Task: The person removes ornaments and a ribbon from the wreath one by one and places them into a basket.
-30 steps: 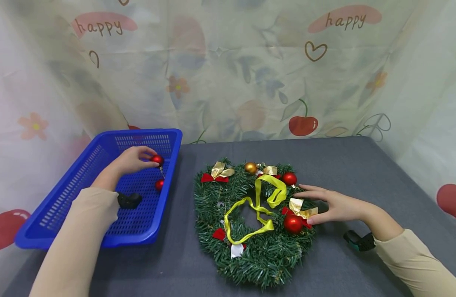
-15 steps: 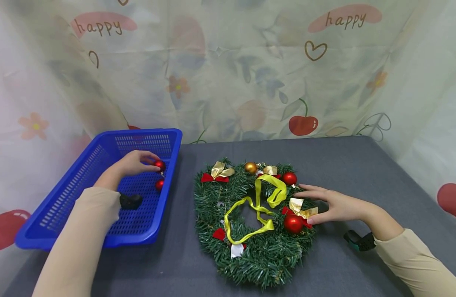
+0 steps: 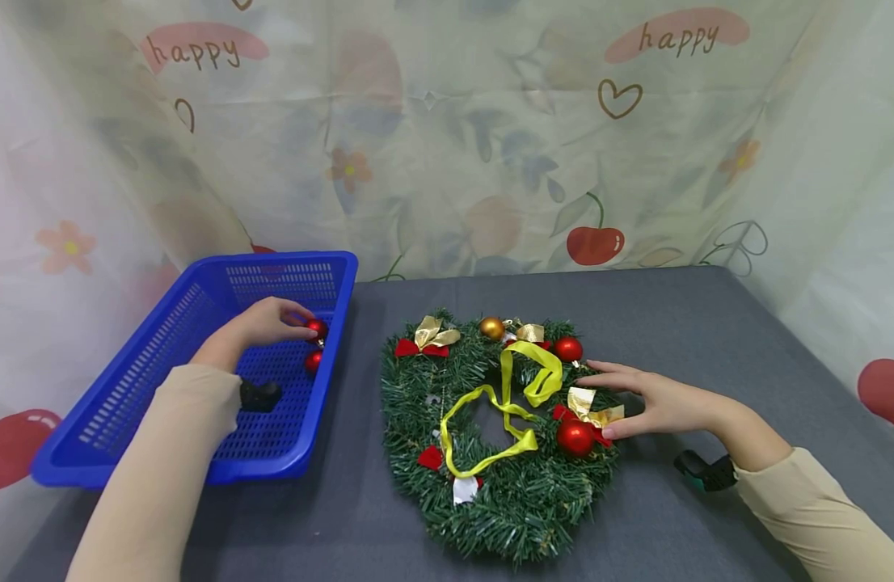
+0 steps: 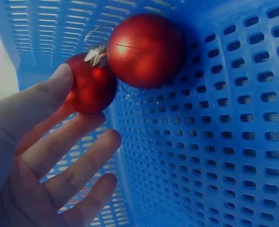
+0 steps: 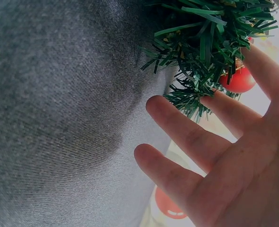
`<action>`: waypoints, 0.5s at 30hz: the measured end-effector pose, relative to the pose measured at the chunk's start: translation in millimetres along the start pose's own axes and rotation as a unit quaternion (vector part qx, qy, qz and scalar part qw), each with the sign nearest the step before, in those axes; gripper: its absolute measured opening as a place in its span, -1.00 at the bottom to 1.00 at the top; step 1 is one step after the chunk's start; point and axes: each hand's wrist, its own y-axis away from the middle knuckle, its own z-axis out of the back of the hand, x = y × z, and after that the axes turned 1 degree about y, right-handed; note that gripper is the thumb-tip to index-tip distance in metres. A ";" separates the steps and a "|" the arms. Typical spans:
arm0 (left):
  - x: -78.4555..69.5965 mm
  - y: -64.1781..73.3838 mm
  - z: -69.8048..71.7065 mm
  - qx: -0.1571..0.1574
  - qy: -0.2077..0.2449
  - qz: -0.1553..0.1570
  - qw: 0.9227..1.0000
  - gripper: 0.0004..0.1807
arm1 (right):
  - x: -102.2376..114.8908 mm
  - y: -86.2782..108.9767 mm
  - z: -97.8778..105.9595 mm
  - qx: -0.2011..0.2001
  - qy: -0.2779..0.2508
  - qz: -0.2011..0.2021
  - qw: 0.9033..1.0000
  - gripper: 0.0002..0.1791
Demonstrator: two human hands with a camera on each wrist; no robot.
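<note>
Inside the blue basket [image 3: 318,420], my left hand [image 3: 268,322] pinches a red ball ornament [image 4: 93,87] between thumb and fingers, near the basket's right wall. Another red ball ornament [image 4: 146,51] lies right beside it, its silvery cap toward the held one. My right hand [image 3: 665,408] rests at the right edge of a green Christmas wreath [image 3: 516,517], fingers spread and fairly straight. Close to its thumb are a red ball [image 3: 575,438] and a gold bow [image 3: 596,411] on the wreath. In the right wrist view, the fingertips reach the green needles [image 5: 201,56].
A yellow ribbon [image 3: 483,466] lies loosely over the wreath's centre. The wreath also bears a gold ball [image 3: 492,328], another red ball [image 3: 567,349] and a gold-and-red bow [image 3: 432,335]. Grey cloth [image 3: 658,315] covers the table; a printed curtain [image 3: 432,162] stands behind.
My left hand has moved slightly toward me and right, lowering the red ball ornament from above to beside the other one. The right hand and the wreath have stayed still.
</note>
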 end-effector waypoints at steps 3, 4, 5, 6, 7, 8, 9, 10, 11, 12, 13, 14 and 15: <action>-0.7 0.7 0.2 0.006 0.001 0.003 1.000 -0.51 | 0.2 0.1 0.1 0.001 -0.001 -0.001 1.000 -0.34; -0.9 0.7 0.1 0.007 0.002 0.003 1.000 -0.52 | 0.4 0.2 0.2 0.001 0.000 -0.002 1.000 -0.34; -0.8 0.8 0.2 0.009 0.002 0.004 1.000 -0.53 | 0.5 0.2 0.2 0.002 -0.002 -0.002 1.000 -0.34; -0.7 0.9 0.1 0.010 0.004 0.003 1.000 -0.53 | 0.6 0.3 0.2 0.001 -0.002 -0.003 1.000 -0.34; -0.3 0.8 0.2 0.011 0.004 0.002 1.000 -0.53 | 0.7 0.3 0.2 0.000 -0.001 -0.003 1.000 -0.34; -0.1 1.0 0.2 0.010 0.004 0.001 1.000 -0.53 | 0.8 0.3 0.1 0.000 0.000 -0.004 1.000 -0.34; 0.3 1.1 0.4 0.010 0.005 0.000 1.000 -0.53 | 0.8 0.3 0.2 0.001 0.000 -0.005 1.000 -0.34; 0.3 1.2 0.5 0.008 0.005 0.000 1.000 -0.53 | 0.9 0.3 0.2 0.002 0.000 -0.006 1.000 -0.34; 0.9 1.2 0.8 0.005 0.004 -0.003 1.000 -0.53 | 0.9 0.4 0.2 0.001 0.000 -0.006 1.000 -0.34; 0.9 1.4 1.4 0.001 0.003 -0.005 1.000 -0.52 | 1.0 0.4 0.2 0.002 0.001 -0.007 1.000 -0.34; 0.3 1.7 2.2 -0.008 0.003 -0.007 1.000 -0.53 | 1.0 0.6 0.2 0.002 0.001 -0.007 1.000 -0.34; -1.1 2.0 2.9 -0.019 0.003 -0.009 1.000 -0.53 | 1.0 0.7 0.2 0.002 0.001 -0.008 1.000 -0.34; -3.1 2.2 3.5 -0.031 0.003 -0.011 0.999 -0.54 | 1.1 0.7 0.2 0.002 0.000 -0.007 1.000 -0.34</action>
